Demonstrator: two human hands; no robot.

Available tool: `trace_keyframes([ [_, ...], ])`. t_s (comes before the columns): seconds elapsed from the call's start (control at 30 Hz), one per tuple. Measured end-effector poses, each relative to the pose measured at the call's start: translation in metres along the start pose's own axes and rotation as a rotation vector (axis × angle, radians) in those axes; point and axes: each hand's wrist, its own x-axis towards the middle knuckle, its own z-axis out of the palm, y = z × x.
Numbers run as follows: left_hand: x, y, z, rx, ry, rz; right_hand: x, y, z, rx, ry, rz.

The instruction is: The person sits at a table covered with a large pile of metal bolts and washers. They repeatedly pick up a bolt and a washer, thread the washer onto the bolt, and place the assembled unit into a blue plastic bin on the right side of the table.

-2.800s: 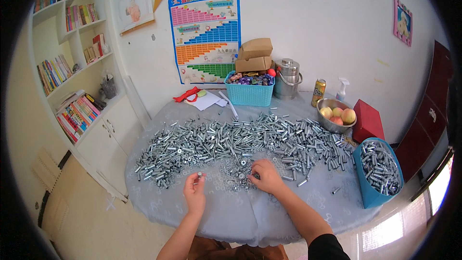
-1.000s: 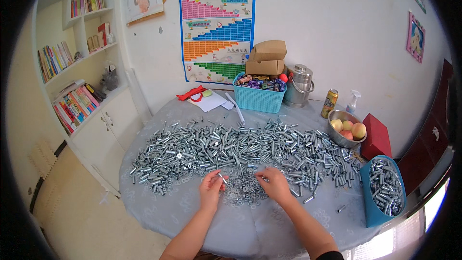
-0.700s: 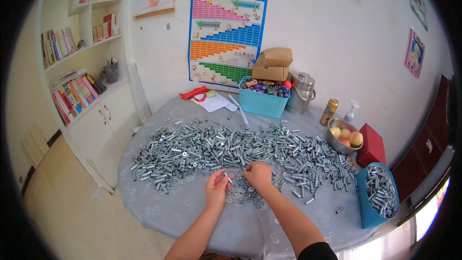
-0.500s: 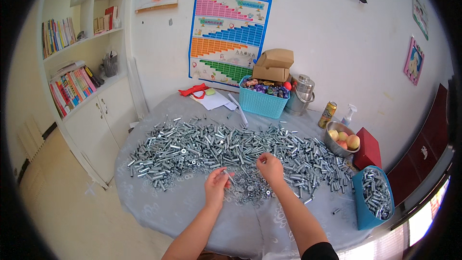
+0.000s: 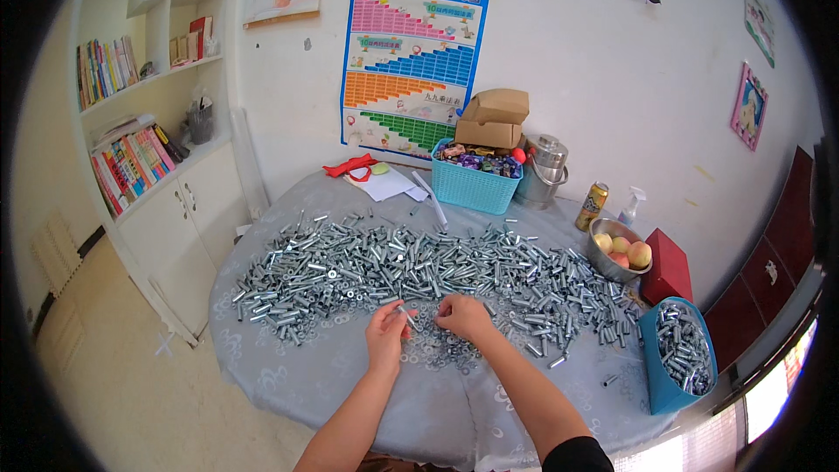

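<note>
My left hand (image 5: 384, 334) is closed around a short silver metal bolt (image 5: 410, 321), which sticks out past the fingertips at a slant. Close on its right, my right hand (image 5: 464, 316) has its fingers pinched together over a loose patch of small washers and nuts (image 5: 447, 351). Whatever those fingers hold, if anything, is hidden. Beyond both hands a wide heap of silver bolts and metal sleeves (image 5: 367, 264) spreads across the grey tablecloth (image 5: 350, 393).
At the right edge stands a blue bin (image 5: 657, 376) full of metal sleeves. Behind it are a red box (image 5: 666, 267), a steel bowl (image 5: 603, 267) of fruit, a can (image 5: 592, 207) and a spray bottle (image 5: 631, 207). A turquoise basket (image 5: 472, 190) and a metal flask (image 5: 544, 177) stand at the back.
My right hand has moved left and slightly down, closer to my left hand. The left hand has shifted a little left and still holds the bolt.
</note>
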Motion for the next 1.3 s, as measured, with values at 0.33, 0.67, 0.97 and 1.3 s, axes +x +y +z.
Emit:
trace_keyframes([
  [0.33, -0.002, 0.000, 0.001, 0.007, 0.005, -0.008, -0.006, 0.029, -0.015, 0.206, 0.440, 0.020],
  [0.67, -0.002, -0.003, 0.003, 0.043, -0.022, -0.059, -0.010, 0.062, -0.018, -0.074, 0.448, -0.219],
  [0.97, 0.001, -0.007, 0.003, 0.004, -0.114, -0.103, -0.014, 0.058, -0.022, -0.143, 0.522, -0.072],
  [1.3, -0.005, -0.003, 0.010, -0.043, -0.194, -0.117, -0.076, 0.039, -0.032, 0.397, 0.402, -0.153],
])
